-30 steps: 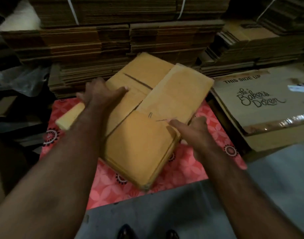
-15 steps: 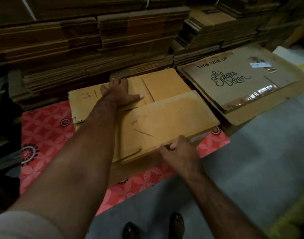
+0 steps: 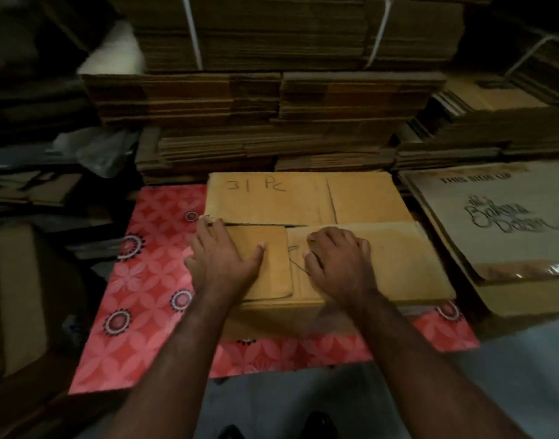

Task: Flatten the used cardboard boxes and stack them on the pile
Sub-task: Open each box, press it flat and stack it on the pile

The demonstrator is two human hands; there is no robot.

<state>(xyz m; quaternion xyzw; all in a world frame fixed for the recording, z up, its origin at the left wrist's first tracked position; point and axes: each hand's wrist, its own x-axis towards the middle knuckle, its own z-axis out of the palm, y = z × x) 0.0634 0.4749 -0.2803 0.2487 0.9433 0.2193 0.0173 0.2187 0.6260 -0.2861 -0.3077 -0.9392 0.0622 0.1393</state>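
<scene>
A tan flattened cardboard box (image 3: 303, 201), marked "31 Pc" in pen, lies on a red patterned sheet (image 3: 145, 280). Its near flaps are folded down over a low stack of tan cardboard. My left hand (image 3: 224, 258) presses flat on the left flap (image 3: 272, 264), fingers spread. My right hand (image 3: 338, 261) presses on the right flap (image 3: 398, 258) with its fingers bent at the knuckles. Behind the box rises a tall pile of flattened brown cartons (image 3: 272, 106).
A printed flattened carton (image 3: 509, 223) reading "Bakers Dozen" lies to the right. Strapped cardboard bundles (image 3: 287, 30) top the back pile. A brown box (image 3: 15, 296) stands at left, crumpled plastic (image 3: 104, 150) behind it. My shoes (image 3: 316, 423) stand on grey floor.
The view has swung to face the box square on. My left hand slid back from the far panel to the near left flap. My right hand moved from the front edge up onto the right flap.
</scene>
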